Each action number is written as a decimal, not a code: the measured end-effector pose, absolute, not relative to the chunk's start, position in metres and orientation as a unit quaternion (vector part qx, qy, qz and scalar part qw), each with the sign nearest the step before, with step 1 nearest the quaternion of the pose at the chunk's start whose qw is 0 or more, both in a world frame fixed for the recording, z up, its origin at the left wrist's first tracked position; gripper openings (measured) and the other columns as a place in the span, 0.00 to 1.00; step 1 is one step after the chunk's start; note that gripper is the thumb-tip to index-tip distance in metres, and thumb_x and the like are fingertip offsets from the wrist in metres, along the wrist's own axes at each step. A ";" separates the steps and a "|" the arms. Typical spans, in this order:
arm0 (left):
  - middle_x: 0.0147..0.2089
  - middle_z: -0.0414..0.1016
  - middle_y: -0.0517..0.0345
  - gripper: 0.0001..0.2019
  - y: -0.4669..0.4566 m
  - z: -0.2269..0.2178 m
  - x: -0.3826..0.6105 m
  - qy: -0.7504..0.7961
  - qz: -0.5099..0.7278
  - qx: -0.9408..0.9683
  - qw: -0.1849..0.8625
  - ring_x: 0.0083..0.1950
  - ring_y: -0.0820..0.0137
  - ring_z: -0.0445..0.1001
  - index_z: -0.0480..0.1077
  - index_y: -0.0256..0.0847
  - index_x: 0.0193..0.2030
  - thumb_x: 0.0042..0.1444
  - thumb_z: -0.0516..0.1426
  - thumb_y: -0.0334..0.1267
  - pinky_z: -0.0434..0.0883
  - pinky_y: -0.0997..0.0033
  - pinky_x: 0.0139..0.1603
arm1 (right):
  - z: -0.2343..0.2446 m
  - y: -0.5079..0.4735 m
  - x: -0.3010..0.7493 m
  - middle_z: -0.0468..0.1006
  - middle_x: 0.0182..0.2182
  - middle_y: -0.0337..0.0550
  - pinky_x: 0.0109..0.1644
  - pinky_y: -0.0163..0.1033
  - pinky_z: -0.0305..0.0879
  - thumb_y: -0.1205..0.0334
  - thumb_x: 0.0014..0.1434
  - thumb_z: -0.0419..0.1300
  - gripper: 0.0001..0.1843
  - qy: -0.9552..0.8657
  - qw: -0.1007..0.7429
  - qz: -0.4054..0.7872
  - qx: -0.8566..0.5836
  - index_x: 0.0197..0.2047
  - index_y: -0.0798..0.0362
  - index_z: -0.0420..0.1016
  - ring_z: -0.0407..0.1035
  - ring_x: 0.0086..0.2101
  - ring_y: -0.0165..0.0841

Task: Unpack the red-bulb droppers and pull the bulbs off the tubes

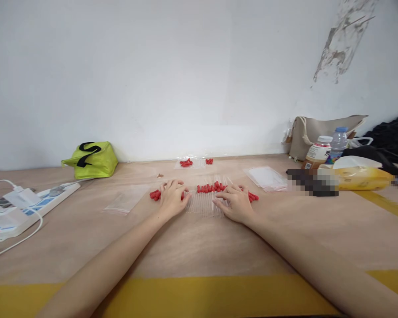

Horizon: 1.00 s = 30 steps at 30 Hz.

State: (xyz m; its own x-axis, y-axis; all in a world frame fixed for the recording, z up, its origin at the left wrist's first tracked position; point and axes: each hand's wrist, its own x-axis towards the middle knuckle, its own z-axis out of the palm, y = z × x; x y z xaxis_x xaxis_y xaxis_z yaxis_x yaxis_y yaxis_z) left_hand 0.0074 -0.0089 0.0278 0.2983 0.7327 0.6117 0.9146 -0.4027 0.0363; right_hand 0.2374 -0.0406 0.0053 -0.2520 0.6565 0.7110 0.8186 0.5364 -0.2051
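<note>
A row of slim clear droppers (204, 204) lies side by side on the brown-papered table, red rubber bulbs (209, 188) at their far ends. Over the left end of the row rests my left hand (173, 196), fingers spread, with more red bulbs (155, 194) showing beside it. My right hand (235, 202) lies over the right end, fingers apart and thumb and fingertips touching or just above the tubes. Further red bulbs (253, 197) stick out past its right side. What is under both palms is hidden.
Near the wall lie clear bags (199, 163) with red-bulbed pieces. A flat plastic bag (128, 199) is at left, a stack of bags (265, 178) at right. Around them are a power strip (49, 206), green pouch (97, 161), bottles (318, 153) and a yellow tissue pack (365, 176).
</note>
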 end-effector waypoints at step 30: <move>0.53 0.66 0.54 0.09 -0.022 0.039 0.035 -0.545 -0.323 -0.774 0.019 0.56 0.57 0.58 0.74 0.45 0.28 0.52 0.55 0.43 0.56 0.52 0.51 | -0.001 -0.031 0.272 0.70 0.36 0.45 0.43 0.41 0.56 0.56 0.54 0.54 0.16 -0.756 0.466 -0.155 -0.432 0.46 0.50 0.69 0.64 0.37 0.34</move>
